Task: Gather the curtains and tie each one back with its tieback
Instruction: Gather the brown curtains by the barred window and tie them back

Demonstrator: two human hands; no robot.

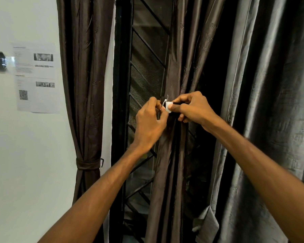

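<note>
Hands meet at mid-height on the gathered brown curtain [172, 146] before the window grille [144, 71]; left hand [150, 123] and right hand [191, 106] each pinch an end of the tieback [168, 106]; fabric looks soft, slick, likely slippery, best cinched at that waist; another curtain [85, 102] hangs tied.

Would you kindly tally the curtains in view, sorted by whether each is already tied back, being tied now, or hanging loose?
Tied back: 1, the brown curtain by the wall, cinched by its tieback.
Being tied: 1, the middle brown curtain, where the left hand and right hand work a white-ended tieback.
Loose: 1, the grey curtain.
Total: 3
</note>
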